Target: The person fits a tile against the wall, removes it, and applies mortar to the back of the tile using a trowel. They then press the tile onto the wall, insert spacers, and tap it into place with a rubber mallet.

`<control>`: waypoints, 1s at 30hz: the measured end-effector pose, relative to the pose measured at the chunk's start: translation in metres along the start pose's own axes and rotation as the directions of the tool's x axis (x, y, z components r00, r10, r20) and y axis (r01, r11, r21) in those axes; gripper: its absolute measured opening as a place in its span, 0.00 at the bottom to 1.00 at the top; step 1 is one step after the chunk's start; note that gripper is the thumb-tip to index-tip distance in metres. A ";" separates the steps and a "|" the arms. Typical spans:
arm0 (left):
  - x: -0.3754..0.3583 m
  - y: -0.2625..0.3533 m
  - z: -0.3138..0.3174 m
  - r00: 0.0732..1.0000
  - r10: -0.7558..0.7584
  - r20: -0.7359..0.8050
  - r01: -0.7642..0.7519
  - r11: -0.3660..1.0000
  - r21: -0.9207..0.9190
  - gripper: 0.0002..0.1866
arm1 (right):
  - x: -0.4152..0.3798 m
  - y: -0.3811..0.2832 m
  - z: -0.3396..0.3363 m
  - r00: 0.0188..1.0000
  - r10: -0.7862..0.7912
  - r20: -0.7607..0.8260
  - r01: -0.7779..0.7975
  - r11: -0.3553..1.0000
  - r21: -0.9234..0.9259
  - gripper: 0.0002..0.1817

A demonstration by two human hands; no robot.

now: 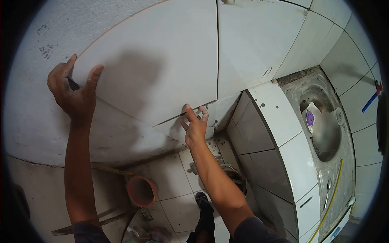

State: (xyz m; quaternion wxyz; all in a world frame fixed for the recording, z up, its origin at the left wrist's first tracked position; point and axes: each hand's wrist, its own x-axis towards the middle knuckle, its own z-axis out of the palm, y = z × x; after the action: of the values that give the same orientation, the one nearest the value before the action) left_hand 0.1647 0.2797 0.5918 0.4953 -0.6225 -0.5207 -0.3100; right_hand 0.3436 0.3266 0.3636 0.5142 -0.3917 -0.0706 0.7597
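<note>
A large white wall tile [162,56] stands against the wall in front of me. My left hand [75,91] grips its left edge, with the fingers curled round the edge and the thumb in front of its face. At the tile's lower edge, over a thin dark gap, is my right hand [195,127]. Its fingers are bent together there, and what they hold, if anything, is too small to make out. Another white tile [255,40] adjoins on the right, across a narrow dark joint.
A tiled counter [298,162] with a metal sink [328,146] runs along the right. On it lie a yellow measuring tape [330,206], a spoon [327,192] and a dark pen-like stick [306,202]. Below, an orange bucket [142,191] stands on the tiled floor [172,212].
</note>
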 end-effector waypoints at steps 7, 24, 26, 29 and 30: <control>-0.001 -0.002 0.003 0.998 0.048 -0.033 -0.049 0.999 -0.009 0.27 | 0.002 0.001 -0.007 0.998 -0.043 0.050 0.046 0.998 -0.046 0.38; -0.002 -0.009 0.009 0.984 0.115 -0.133 -0.134 0.981 -0.143 0.24 | 0.024 -0.010 -0.040 0.971 -0.150 0.184 0.197 0.942 -0.271 0.28; -0.004 -0.007 0.008 0.984 0.098 -0.151 -0.103 0.994 -0.026 0.23 | 0.027 -0.015 -0.038 0.967 -0.135 0.218 0.192 0.944 -0.269 0.26; -0.006 -0.019 0.010 0.985 0.109 -0.138 -0.102 0.993 0.051 0.23 | 0.029 -0.011 -0.046 0.963 -0.117 0.243 0.173 0.959 -0.224 0.22; -0.006 -0.018 0.013 0.985 0.080 -0.155 -0.080 0.997 0.003 0.23 | 0.027 -0.011 -0.048 0.958 -0.116 0.263 0.174 0.962 -0.210 0.20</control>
State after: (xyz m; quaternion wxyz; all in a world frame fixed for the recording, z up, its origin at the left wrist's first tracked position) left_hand 0.1440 0.2891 0.5877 0.5453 -0.6177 -0.4549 -0.3379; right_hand 0.3792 0.3406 0.3226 0.5070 -0.3445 -0.2507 0.7493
